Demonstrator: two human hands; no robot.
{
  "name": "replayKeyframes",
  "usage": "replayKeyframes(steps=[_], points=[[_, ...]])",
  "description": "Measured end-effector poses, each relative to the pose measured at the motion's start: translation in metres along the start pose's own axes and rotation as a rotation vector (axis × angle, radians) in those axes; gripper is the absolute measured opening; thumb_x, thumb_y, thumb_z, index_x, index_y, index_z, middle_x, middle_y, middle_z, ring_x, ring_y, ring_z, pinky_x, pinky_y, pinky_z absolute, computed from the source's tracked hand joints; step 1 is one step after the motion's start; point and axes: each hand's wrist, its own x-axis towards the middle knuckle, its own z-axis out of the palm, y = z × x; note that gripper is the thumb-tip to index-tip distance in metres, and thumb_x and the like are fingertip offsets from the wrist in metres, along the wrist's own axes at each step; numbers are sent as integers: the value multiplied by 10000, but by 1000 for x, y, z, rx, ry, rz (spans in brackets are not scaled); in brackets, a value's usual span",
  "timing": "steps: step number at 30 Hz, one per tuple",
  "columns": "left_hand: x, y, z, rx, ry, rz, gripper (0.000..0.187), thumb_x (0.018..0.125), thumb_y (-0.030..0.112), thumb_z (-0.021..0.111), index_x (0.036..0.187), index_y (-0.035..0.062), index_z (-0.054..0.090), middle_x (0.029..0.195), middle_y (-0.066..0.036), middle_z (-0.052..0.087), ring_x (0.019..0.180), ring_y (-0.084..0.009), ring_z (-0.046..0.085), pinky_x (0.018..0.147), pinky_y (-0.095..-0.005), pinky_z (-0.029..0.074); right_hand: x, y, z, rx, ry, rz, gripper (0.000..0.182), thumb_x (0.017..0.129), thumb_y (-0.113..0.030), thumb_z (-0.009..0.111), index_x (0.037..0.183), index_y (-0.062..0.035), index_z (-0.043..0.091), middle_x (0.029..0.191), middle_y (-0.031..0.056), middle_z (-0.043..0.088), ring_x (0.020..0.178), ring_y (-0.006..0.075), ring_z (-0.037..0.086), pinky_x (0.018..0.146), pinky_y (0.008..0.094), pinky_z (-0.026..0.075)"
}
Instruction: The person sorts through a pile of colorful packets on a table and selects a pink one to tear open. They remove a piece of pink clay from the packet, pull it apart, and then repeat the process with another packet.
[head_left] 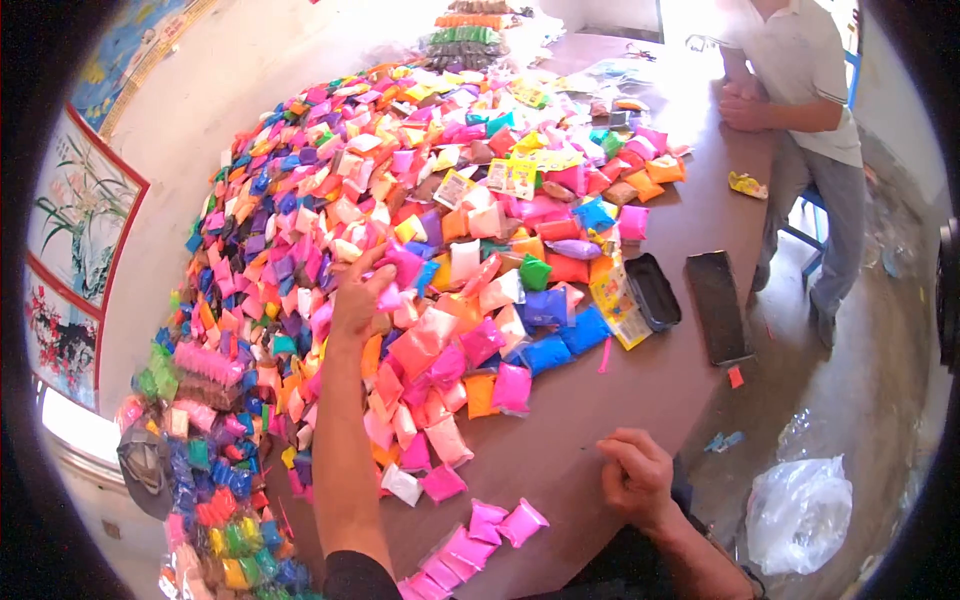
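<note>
My left hand [358,292] reaches into a big heap of small coloured packets [330,180]. Its fingers are closed at the edge of a bright pink packet [404,268]; part of the grip is hidden by the hand itself. My right hand [637,475] is curled into a loose fist above the near table edge, with nothing showing in it. Between my forearms lies a cluster of pink packets [468,548], some joined in a row. A white packet [401,485] and a magenta packet [443,483] lie just beyond them.
On the brown table [660,400] are an open black tray [652,290], a dark flat box [719,308] and a yellow wrapper [747,185]. Another person [800,110] stands at the far right edge, hands together. A clear plastic bag [800,515] is on the floor.
</note>
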Motion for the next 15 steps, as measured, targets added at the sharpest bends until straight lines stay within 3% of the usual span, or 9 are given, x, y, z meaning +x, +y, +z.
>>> replayKeyframes(steps=[4,5,8,11,15], points=[[2,16,13,619,217,220,503,914,189,759,1373,21,640,1229,-157,720,1109,-245,691,980,-360,530,-1,0,0,-2,-10,27,246,769,107,641,958,-23,731,987,154,707,792,293,704,691,346,572],[0,20,24,723,329,416,396,906,210,749,1242,11,684,1143,-189,727,1065,-322,703,944,-409,539,-1,1,1,3,-9,29,248,767,105,642,959,-25,731,988,153,708,794,293,705,692,347,573],[-5,72,69,727,179,481,273,905,218,758,1094,23,729,1046,-150,732,985,-296,720,857,-385,549,1,-1,-1,-12,-25,32,250,764,99,647,964,-27,730,987,157,707,808,303,712,695,356,579],[1,91,125,692,-42,584,195,924,243,744,992,61,730,975,-138,713,933,-340,703,816,-426,544,1,0,-2,-12,-18,25,244,767,88,653,966,-30,729,980,154,706,823,310,716,702,364,587],[44,75,186,1118,-97,792,165,840,173,749,990,115,712,979,-104,722,921,-340,701,809,-486,556,4,0,-4,-13,-23,12,244,766,76,657,968,-40,732,972,140,712,817,307,724,708,366,599]])
